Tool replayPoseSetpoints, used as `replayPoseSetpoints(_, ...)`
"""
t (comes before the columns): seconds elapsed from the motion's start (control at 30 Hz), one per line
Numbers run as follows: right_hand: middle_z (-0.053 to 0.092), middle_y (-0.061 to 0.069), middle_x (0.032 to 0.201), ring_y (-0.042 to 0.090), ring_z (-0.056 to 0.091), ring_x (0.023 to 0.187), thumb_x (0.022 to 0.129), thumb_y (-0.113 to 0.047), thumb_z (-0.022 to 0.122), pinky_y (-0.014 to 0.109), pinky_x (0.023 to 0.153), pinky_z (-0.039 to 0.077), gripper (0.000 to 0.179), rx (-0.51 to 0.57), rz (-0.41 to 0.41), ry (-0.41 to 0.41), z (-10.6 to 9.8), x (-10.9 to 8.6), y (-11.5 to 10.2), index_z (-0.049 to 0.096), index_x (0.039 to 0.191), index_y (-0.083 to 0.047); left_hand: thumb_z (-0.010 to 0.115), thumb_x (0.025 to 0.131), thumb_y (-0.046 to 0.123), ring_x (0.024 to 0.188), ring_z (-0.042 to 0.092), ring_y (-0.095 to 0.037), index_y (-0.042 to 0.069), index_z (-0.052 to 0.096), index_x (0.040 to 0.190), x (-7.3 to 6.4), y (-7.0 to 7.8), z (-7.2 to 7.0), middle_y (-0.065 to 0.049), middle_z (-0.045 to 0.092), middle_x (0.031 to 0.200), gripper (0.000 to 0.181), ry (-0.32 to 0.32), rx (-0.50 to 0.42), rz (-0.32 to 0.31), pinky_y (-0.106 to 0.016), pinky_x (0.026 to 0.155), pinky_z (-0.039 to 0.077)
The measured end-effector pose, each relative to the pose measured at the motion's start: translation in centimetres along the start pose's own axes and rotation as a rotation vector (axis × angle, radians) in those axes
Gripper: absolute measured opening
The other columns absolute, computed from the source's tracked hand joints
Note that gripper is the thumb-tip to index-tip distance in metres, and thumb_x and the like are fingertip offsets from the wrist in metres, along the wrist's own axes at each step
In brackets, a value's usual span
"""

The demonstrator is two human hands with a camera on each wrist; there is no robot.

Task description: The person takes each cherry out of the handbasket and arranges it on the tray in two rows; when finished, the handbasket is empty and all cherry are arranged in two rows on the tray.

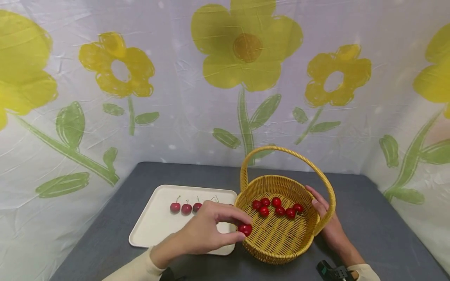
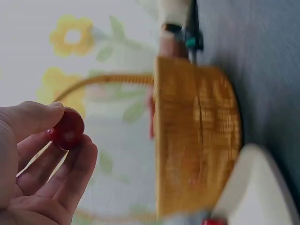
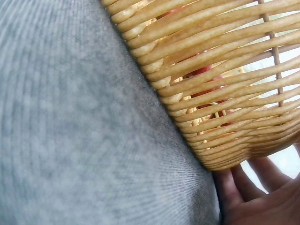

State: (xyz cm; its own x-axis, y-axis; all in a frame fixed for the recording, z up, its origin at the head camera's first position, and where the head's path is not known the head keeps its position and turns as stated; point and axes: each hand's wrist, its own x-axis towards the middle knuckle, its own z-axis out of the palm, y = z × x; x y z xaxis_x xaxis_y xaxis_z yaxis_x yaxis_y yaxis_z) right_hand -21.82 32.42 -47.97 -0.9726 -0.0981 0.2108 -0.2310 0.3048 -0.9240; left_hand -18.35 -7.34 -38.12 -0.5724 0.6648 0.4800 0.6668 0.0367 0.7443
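Between thumb and fingers my left hand (image 1: 211, 230) pinches a red cherry (image 1: 245, 229), held at the left rim of the wicker basket (image 1: 277, 255). In the left wrist view that cherry (image 2: 68, 129) shows close up, apart from the basket (image 2: 197, 140). My right hand (image 1: 328, 222) rests against the basket's right side; in the right wrist view its fingers (image 3: 267, 173) lie along the woven wall (image 3: 225, 84). Several cherries (image 1: 276, 202) lie inside the basket. Others, with stems, form a row (image 1: 186, 209) on the white tray (image 1: 151, 230), partly hidden behind my left hand.
The basket's tall arched handle (image 1: 291, 151) rises above its opening. The tray stands directly left of the basket on the dark grey table (image 1: 379, 234). A flower-patterned cloth (image 1: 175, 128) hangs behind the table and along its sides.
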Motion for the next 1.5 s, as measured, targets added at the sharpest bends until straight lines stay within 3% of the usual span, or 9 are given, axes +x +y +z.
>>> replayPoseSetpoints(0.13, 0.033, 0.019, 0.177, -0.017, 0.046, 0.138, 0.121, -0.041, 0.032, 0.006, 0.104, 0.044, 0.056, -0.005, 0.029, 0.002, 0.0, 0.1, 0.0, 0.029, 0.175, -0.024, 0.085, 0.095, 0.004, 0.102, 0.08, -0.016, 0.011, 0.081, 0.122, -2.6, 0.0, -3.8, -0.005, 0.083, 0.118, 0.029, 0.1, 0.016, -0.02, -0.033, 0.091, 0.067)
replayPoseSetpoints(0.3, 0.033, 0.017, 0.177, -0.015, 0.046, 0.139, 0.121, -0.042, 0.032, 0.006, 0.104, 0.045, 0.056, 0.001, 0.04, 0.004, 0.0, 0.2, 0.0, 0.03, 0.175, -0.025, 0.085, 0.093, -0.002, 0.107, 0.08, -0.016, 0.009, 0.081, 0.124, -6.1, -0.2, -8.9, -0.007, 0.082, 0.123, 0.033, 0.213, 0.059, -0.101, -0.03, 0.09, 0.066)
replayPoseSetpoints(0.43, 0.034, 0.016, 0.177, -0.012, 0.047, 0.14, 0.121, -0.042, 0.032, 0.008, 0.104, 0.046, 0.056, 0.009, 0.049, 0.003, 0.1, 0.2, 0.1, 0.029, 0.175, -0.026, 0.083, 0.09, -0.01, 0.111, 0.08, -0.016, 0.001, 0.079, 0.125, -8.7, -1.5, -12.4, -0.007, 0.08, 0.126, 0.037, 0.281, 0.043, -0.166, -0.031, 0.095, 0.065)
replayPoseSetpoints(0.57, 0.034, 0.016, 0.177, -0.013, 0.048, 0.139, 0.121, -0.042, 0.033, 0.008, 0.103, 0.047, 0.057, 0.007, 0.051, 0.004, 0.0, 0.1, 0.2, 0.029, 0.175, -0.024, 0.084, 0.09, -0.007, 0.105, 0.082, -0.014, -0.001, 0.079, 0.123, -10.7, -3.1, -14.5, -0.002, 0.082, 0.122, 0.034, 0.342, 0.087, -0.278, -0.028, 0.09, 0.065)
replayPoseSetpoints(0.77, 0.034, 0.019, 0.177, -0.012, 0.05, 0.14, 0.122, -0.039, 0.032, 0.011, 0.103, 0.05, 0.055, 0.029, 0.032, -0.005, -0.1, 0.1, 0.3, 0.029, 0.175, -0.024, 0.089, 0.092, 0.01, 0.101, 0.082, -0.013, 0.008, 0.082, 0.122, -12.0, -5.2, -15.9, -0.009, 0.084, 0.116, 0.031, 0.327, 0.164, -0.464, -0.027, 0.082, 0.066)
replayPoseSetpoints(0.9, 0.035, 0.02, 0.176, -0.012, 0.051, 0.139, 0.122, -0.04, 0.032, 0.012, 0.103, 0.051, 0.055, 0.036, 0.035, -0.002, -0.1, 0.1, 0.2, 0.029, 0.175, -0.024, 0.089, 0.092, 0.011, 0.101, 0.082, -0.014, 0.009, 0.083, 0.121, -12.1, -6.6, -16.6, -0.012, 0.084, 0.113, 0.03, 0.285, 0.184, -0.541, -0.025, 0.082, 0.066)
replayPoseSetpoints(1.23, 0.039, 0.019, 0.174, -0.011, 0.054, 0.138, 0.121, -0.04, 0.032, 0.012, 0.101, 0.052, 0.054, 0.0, 0.018, 0.005, -0.1, 0.1, 0.1, 0.032, 0.174, -0.027, 0.091, 0.087, 0.003, 0.097, 0.082, -0.016, 0.005, 0.085, 0.11, -11.9, -10.5, -16.6, -0.006, 0.085, 0.103, 0.024, 0.165, 0.341, -0.54, -0.021, 0.082, 0.064)
replayPoseSetpoints(1.5, 0.039, 0.018, 0.175, -0.013, 0.052, 0.138, 0.121, -0.039, 0.033, 0.01, 0.102, 0.05, 0.054, -0.015, 0.023, 0.007, -0.1, 0.1, 0.2, 0.031, 0.174, -0.027, 0.093, 0.08, -0.001, 0.091, 0.082, -0.019, 0.002, 0.085, 0.106, -11.2, -11.5, -15.8, -0.005, 0.085, 0.097, 0.027, 0.144, 0.466, -0.554, -0.023, 0.078, 0.063)
